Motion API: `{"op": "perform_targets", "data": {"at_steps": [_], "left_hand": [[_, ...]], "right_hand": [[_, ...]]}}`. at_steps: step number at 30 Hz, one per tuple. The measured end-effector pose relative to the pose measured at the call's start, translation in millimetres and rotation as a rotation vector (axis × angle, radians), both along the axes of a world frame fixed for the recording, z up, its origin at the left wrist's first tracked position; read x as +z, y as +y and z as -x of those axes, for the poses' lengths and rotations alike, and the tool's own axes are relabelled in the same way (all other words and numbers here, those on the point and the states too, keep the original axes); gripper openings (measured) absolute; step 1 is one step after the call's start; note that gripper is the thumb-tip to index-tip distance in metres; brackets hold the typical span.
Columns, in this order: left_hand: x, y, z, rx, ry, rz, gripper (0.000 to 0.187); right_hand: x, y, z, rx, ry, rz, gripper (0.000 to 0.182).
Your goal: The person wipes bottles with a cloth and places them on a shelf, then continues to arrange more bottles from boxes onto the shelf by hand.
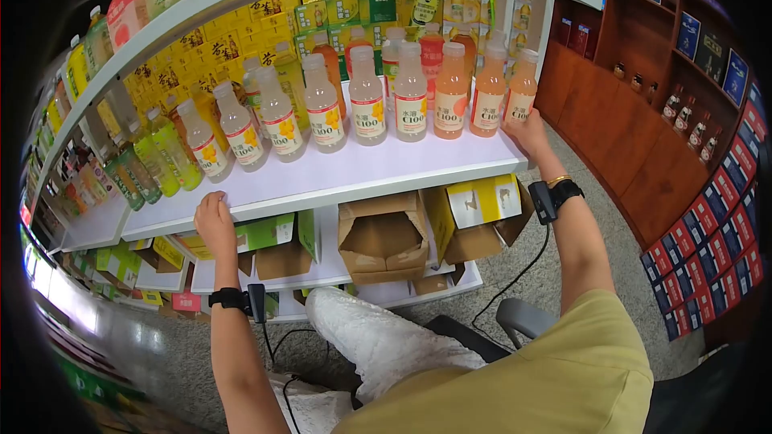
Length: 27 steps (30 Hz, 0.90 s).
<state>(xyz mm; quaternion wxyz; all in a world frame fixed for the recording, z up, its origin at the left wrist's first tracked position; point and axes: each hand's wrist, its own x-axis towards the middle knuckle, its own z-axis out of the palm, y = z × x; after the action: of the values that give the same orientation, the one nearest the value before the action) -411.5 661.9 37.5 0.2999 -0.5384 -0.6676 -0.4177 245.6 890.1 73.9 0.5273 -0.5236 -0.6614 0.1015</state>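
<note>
A row of clear plastic drink bottles with white caps stands along the front of the white shelf. Pale drinks with lemon labels, such as the middle bottle, fill the left and centre; several orange-pink ones, including a bottle, are at the right. My right hand is closed around the lower part of the rightmost orange-pink bottle, which stands upright at the shelf's right end. My left hand rests at the shelf's front edge, fingers curled together over it, below the leftmost lemon bottle.
Green bottles stand left of the row, and yellow cartons are stacked behind. Open cardboard boxes sit on the lower shelf. A wooden cabinet rises at the right. Black cables hang from both wrist devices.
</note>
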Motion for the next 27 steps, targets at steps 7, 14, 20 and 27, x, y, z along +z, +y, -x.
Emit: {"op": "perform_targets", "data": {"at_steps": [7,14,20,27], "left_hand": [[2,-1,-2,0.0,0.01,0.005,0.023],[5,-4,-3,-0.016,-0.02,0.028,0.023],[5,-5,-5,-0.004,-0.014,0.0,0.022],[3,-5,-5,0.006,0.019,-0.013,0.023]], "right_hand": [[8,-16,9,-0.09,-0.013,0.009,0.047],[21,-43,27,-0.281,-0.125,-0.014,0.06],[2,-54,53,-0.429,-0.127,-0.397,0.047],[23,-50,80,-0.191,-0.165,0.138,0.076]]}}
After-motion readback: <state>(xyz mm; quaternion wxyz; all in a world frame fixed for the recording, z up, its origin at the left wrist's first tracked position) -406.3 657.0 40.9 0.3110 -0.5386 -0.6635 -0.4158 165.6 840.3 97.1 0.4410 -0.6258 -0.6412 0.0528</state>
